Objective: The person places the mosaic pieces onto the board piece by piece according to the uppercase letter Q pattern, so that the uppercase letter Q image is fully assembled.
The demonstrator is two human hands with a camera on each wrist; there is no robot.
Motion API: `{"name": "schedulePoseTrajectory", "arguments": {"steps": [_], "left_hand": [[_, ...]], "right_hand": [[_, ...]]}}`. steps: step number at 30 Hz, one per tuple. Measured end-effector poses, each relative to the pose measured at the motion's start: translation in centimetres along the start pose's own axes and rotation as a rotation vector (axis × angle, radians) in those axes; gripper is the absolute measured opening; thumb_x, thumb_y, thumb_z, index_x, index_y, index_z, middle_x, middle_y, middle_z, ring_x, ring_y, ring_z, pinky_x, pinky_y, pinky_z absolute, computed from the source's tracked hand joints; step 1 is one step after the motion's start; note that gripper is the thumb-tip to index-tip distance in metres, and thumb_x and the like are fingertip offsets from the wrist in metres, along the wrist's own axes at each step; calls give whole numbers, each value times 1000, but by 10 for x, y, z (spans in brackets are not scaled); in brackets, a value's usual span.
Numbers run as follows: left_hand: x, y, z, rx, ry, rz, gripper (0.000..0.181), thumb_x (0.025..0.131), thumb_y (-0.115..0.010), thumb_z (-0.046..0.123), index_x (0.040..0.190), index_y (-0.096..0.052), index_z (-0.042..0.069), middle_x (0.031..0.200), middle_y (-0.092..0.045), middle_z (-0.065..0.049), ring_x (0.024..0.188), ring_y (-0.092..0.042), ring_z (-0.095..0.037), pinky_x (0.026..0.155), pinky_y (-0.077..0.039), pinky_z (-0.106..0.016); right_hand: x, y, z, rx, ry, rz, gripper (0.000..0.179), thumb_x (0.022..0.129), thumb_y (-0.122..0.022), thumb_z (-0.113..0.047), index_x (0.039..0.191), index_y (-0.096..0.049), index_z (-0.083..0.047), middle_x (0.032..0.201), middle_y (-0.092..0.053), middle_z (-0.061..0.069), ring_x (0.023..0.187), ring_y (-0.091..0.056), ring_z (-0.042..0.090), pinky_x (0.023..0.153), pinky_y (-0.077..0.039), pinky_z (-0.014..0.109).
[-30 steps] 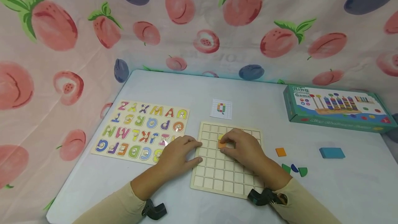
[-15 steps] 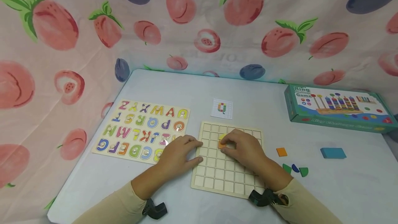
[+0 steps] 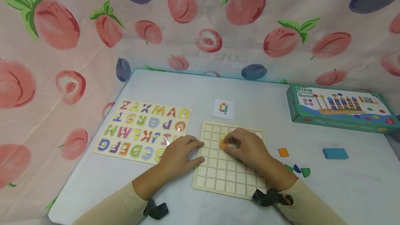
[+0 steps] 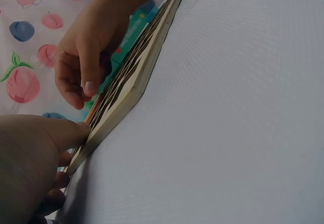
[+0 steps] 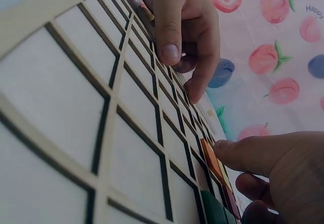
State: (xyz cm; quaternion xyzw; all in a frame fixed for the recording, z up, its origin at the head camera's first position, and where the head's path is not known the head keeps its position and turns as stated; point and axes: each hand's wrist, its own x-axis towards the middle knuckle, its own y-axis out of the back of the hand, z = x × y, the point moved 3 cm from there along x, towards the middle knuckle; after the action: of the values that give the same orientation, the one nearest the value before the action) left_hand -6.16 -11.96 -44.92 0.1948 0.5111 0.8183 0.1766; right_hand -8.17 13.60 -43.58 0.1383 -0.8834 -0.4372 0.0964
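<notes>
A pale wooden grid board [image 3: 215,174] lies on the white table. An orange square tile [image 3: 223,145] sits in one of its upper cells, below a yellow tile [image 3: 224,137]. My right hand [image 3: 250,150] is over the board with loosely bent fingers, its fingertips at the orange tile's right side. In the right wrist view, a green tile [image 5: 212,208] and a dark red tile [image 5: 231,202] lie in the grid beneath that hand, which hides them from the head view. My left hand [image 3: 178,153] rests thumb and index fingertip, spread apart, against the board's left edge.
A letter puzzle board [image 3: 139,133] lies left. Behind the grid is a card [image 3: 223,109] with a coloured Q pattern. To the right are an orange tile [image 3: 283,152], a blue piece [image 3: 297,168], green pieces [image 3: 306,172], a blue block [image 3: 335,153] and a game box [image 3: 340,108].
The right hand has shifted slightly right, baring more of the orange tile, which stays in its cell. The left hand has kept its place at the board's edge.
</notes>
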Motion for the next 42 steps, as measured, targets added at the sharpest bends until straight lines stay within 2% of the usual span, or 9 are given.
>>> {"name": "schedulePoseTrajectory", "arguments": {"steps": [12,20,24,29,38,42], "left_hand": [[0,0,0,10,-6,5,47,92,-84,45,133,-75,24,124,-68,7,111,-63,-13,90,-55,-34],[0,0,0,17,0,0,47,92,-84,46,133,-75,25,125,-68,8,113,-63,-13,91,-55,-34],[0,-1,0,20,11,-6,47,92,-83,46,134,-75,25,126,-68,8,113,-63,-13,92,-55,-34],[0,0,1,16,12,-7,47,92,-83,46,134,-75,25,126,-68,7,114,-63,-14,93,-55,-35],[1,0,1,14,-5,6,47,92,-83,46,133,-75,25,124,-68,7,111,-64,-13,91,-55,-34],[0,-1,0,19,-3,3,48,92,-83,47,134,-74,25,125,-68,8,112,-64,-13,92,-55,-34]], "right_hand": [[-13,5,8,-3,-48,8,30,87,-90,-26,116,-79,-23,112,-71,-10,84,-54,13,73,-46,34],[-27,10,19,11,-38,67,29,85,-91,-22,112,-79,-24,101,-67,-10,73,-50,11,61,-42,29],[-32,14,25,-4,-34,76,27,85,-92,-23,109,-79,-23,101,-67,-10,71,-50,10,60,-42,27],[-39,23,32,-2,-63,82,27,87,-90,-23,111,-79,-22,96,-63,-9,70,-50,11,60,-41,28],[-53,41,48,-8,-127,103,26,89,-88,-22,113,-79,-18,95,-64,-6,67,-49,12,58,-40,29],[-59,48,57,-28,-124,114,28,90,-88,-24,116,-79,-17,105,-68,-5,64,-49,9,57,-40,29]]}}
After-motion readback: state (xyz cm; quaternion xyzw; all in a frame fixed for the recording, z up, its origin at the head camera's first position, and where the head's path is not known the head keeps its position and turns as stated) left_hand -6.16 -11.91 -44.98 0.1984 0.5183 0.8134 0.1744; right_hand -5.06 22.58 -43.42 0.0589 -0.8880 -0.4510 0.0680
